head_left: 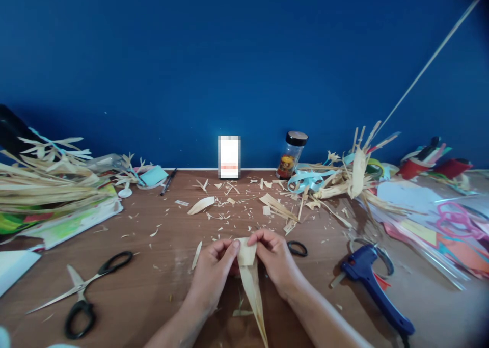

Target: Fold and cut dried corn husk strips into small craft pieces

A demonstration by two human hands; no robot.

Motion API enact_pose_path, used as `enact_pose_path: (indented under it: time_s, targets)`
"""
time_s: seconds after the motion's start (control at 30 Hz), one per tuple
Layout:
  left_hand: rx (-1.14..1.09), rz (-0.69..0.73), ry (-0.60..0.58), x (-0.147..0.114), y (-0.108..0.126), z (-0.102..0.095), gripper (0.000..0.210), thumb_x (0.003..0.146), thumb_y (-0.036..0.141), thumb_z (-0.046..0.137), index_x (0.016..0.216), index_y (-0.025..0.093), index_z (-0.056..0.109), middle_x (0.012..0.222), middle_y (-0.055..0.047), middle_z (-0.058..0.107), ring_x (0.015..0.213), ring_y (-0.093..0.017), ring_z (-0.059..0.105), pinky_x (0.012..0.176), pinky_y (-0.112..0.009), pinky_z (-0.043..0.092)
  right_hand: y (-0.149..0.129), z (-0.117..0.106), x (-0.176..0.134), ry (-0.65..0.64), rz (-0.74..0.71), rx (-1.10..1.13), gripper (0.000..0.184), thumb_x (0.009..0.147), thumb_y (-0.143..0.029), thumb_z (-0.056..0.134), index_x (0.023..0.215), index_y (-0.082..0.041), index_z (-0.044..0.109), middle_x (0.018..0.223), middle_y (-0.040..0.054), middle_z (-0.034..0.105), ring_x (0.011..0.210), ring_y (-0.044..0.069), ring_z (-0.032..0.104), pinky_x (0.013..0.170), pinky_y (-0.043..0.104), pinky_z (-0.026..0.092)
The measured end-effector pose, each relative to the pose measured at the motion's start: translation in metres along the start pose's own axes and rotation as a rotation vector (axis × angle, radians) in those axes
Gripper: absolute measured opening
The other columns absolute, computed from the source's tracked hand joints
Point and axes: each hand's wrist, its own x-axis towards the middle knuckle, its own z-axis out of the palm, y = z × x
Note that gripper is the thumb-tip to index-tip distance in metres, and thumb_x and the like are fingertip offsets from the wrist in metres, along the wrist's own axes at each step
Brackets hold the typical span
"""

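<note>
Both the left hand [214, 266] and the right hand [275, 256] pinch the top of a dry husk strip [250, 274] just above the table [153, 287], apparently folding it; even finger pressure should keep the crease straight. The open scissors [82, 289] and the glue gun [372, 282] lie well apart, leaving room between.

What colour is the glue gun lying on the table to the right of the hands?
The glue gun is dark blue with a grey nozzle, seen in the head view.

On the table [153, 287], the scissors [82, 287] lie left of both hands, the glue gun [372, 282] right, the jar [292, 154] behind.
</note>
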Motion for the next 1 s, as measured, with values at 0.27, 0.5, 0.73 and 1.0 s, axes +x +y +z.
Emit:
enact_pose_path:
  time_s: [0.27, 0.5, 0.73, 1.0]
  targets:
    - [0.126, 0.091, 0.057, 0.001, -0.003, -0.004, 0.024, 0.073, 0.035, 0.059, 0.08, 0.013, 0.066, 0.058, 0.002, 0.058, 0.052, -0.01, 0.05, 0.05, -0.02, 0.042, -0.006, 0.002, -0.004, -0.045, 0.021, 0.089, 0.013, 0.073, -0.018, 0.051, 0.086, -0.019, 0.056, 0.067, -0.0025, 0.056, 0.056, 0.009, 0.048, 0.05, 0.018, 0.038]
    - [0.194, 0.127, 0.028, 0.001, -0.003, -0.004, 0.022, 0.074, 0.035, 0.057, 0.079, 0.015, 0.064, 0.059, 0.002, 0.057, 0.056, -0.012, 0.052, 0.054, -0.021, 0.045, -0.009, 0.002, -0.006, -0.086, 0.139, 0.14, 0.023, 0.077, -0.039, 0.054, 0.087, -0.017, 0.053, 0.065, -0.0015, 0.057, 0.055, 0.011, 0.051, 0.05, 0.02, 0.041]
    - [0.028, 0.016, 0.023, 0.0, -0.001, 0.0, 0.027, 0.077, 0.039, 0.052, 0.08, 0.015, 0.063, 0.059, 0.001, 0.06, 0.053, -0.01, 0.053, 0.05, -0.02, 0.046, 0.003, 0.001, -0.001, -0.024, 0.07, 0.09, 0.02, 0.074, -0.033, 0.062, 0.08, -0.015, 0.054, 0.064, -0.0017, 0.058, 0.056, 0.009, 0.049, 0.052, 0.019, 0.037]
    - [0.179, 0.016, -0.022, -0.001, 0.0, 0.0, 0.02, 0.068, 0.034, 0.064, 0.071, 0.014, 0.061, 0.058, 0.003, 0.058, 0.052, -0.009, 0.052, 0.051, -0.021, 0.048, 0.001, 0.001, 0.0, 0.042, 0.064, 0.117, 0.022, 0.069, -0.032, 0.065, 0.08, -0.016, 0.054, 0.063, -0.0019, 0.06, 0.055, 0.01, 0.051, 0.053, 0.021, 0.04]
